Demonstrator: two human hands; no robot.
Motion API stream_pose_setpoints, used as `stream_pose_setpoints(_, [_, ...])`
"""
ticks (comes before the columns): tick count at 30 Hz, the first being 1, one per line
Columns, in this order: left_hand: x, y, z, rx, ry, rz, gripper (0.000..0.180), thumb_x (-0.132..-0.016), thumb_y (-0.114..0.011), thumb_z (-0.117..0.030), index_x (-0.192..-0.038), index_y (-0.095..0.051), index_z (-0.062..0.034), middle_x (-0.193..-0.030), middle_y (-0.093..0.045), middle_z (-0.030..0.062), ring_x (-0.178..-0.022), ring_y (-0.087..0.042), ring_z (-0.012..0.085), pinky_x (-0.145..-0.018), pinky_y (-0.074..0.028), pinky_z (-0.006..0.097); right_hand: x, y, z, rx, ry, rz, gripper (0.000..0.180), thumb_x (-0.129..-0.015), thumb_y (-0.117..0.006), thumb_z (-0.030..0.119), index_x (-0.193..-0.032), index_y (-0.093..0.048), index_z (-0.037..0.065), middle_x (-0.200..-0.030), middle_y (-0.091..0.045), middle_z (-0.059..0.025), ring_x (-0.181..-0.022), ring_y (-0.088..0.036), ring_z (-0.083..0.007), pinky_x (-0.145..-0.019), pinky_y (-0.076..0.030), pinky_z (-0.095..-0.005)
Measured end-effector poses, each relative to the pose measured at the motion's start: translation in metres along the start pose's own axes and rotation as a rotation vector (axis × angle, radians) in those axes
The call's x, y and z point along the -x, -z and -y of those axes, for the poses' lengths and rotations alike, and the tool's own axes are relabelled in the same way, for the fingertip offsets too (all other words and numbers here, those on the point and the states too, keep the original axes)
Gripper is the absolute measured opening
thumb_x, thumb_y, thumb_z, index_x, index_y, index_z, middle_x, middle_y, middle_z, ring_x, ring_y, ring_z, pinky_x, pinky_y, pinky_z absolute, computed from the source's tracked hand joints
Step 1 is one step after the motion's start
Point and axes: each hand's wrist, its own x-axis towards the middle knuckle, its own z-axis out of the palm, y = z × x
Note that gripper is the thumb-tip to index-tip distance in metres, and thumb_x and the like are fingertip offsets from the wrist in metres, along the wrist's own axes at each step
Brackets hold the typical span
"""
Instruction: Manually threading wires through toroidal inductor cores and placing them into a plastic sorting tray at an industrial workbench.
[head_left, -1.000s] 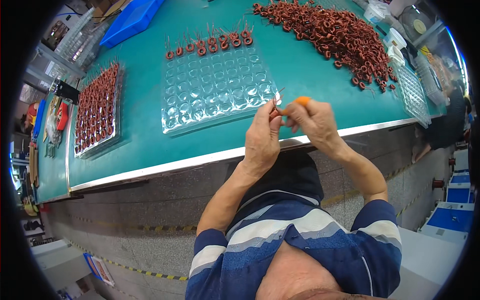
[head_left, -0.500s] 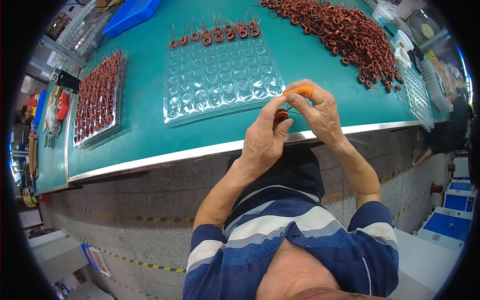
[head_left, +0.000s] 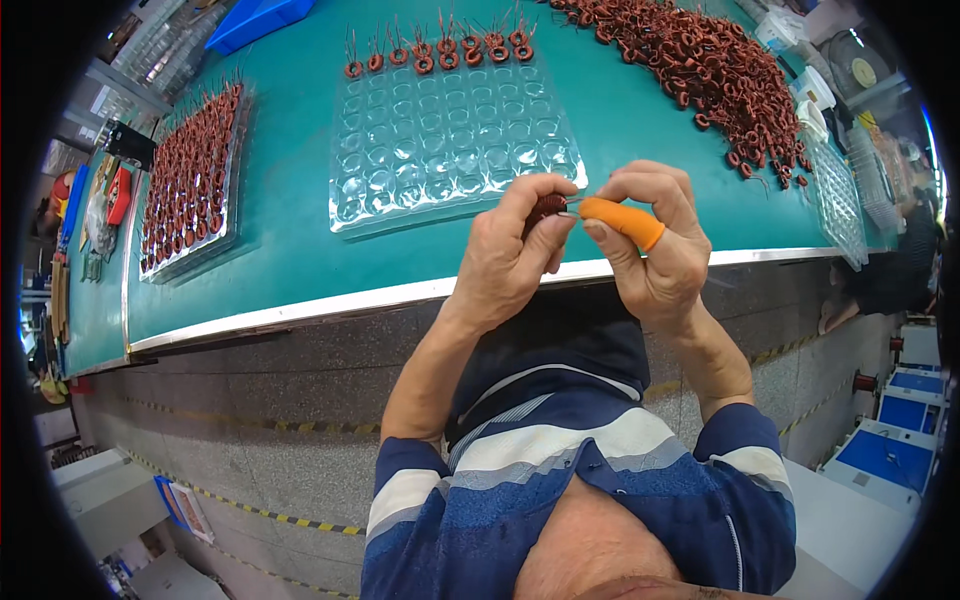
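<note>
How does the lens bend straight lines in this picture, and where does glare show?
Head view: fisheye curves the green table edge and darkens the corners; glare glints off the clear blister tray; hands sharp, left hand and right hand pinching a small coil.

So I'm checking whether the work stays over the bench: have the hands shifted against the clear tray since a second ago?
Yes. The hands have come slightly toward the body: they overlapped the clear tray's corner before, and now sit over the bench edge.

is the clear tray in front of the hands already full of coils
No, the clear blister tray holds copper coils only along its far row, and its other pockets are bare.
</note>
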Motion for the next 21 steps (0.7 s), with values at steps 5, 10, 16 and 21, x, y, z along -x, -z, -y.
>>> stream_pose_setpoints(5, [0.008, 0.009, -0.006, 0.184, 0.01, 0.156, 0.025, -0.097, -0.054, -0.017, -0.117, -0.049, -0.0031, -0.082, -0.054, 0.0011, -0.061, -0.046, 0.0061, -0.053, -0.038, 0.021, -0.006, 0.003, 0.011, -0.038, 0.037, 0.035, 0.015, -0.073, -0.075, 0.003, -0.086, -0.067, 0.0, -0.094, -0.062, -0.0072, -0.092, -0.058, -0.0261, -0.075, -0.048, -0.0339])
stream_pose_setpoints(10, [0.014, 0.012, -0.003, 0.507, -0.069, 0.184, 0.017, -0.099, -0.051, -0.015, -0.111, -0.048, -0.0042, -0.078, -0.05, 0.0018, -0.058, -0.044, 0.0064, -0.051, -0.037, 0.02, -0.01, 0.008, 0.013, -0.108, 0.037, 0.075, 0.014, -0.078, -0.073, 0.007, -0.088, -0.067, -0.001, -0.094, -0.062, -0.0087, -0.092, -0.058, -0.0271, -0.077, -0.049, -0.0348])
stream_pose_setpoints(16, [0.023, 0.003, -0.009, 0.531, -0.11, 0.077, 0.014, -0.099, -0.049, -0.013, -0.109, -0.047, -0.0035, -0.077, -0.05, 0.0034, -0.059, -0.045, 0.0066, -0.052, -0.038, 0.02, -0.002, -0.007, 0.0, -0.639, -0.452, 0.017, 0.015, -0.089, -0.064, 0.011, -0.089, -0.067, -0.004, -0.097, -0.062, -0.0056, -0.09, -0.057, -0.0137, -0.078, -0.047, -0.0267])
stream_pose_setpoints(21, [0.016, 0.008, 0.0, 0.211, -0.055, -0.116, 0.008, -0.098, -0.048, -0.008, -0.104, -0.048, -0.0035, -0.069, -0.049, 0.0003, -0.058, -0.043, 0.0058, -0.051, -0.036, 0.021, 0.005, -0.026, -0.003, -0.629, -0.639, 0.01, 0.025, -0.092, -0.062, 0.019, -0.106, -0.065, -0.002, -0.101, -0.063, -0.0048, -0.092, -0.057, -0.0117, -0.082, -0.045, -0.0242])
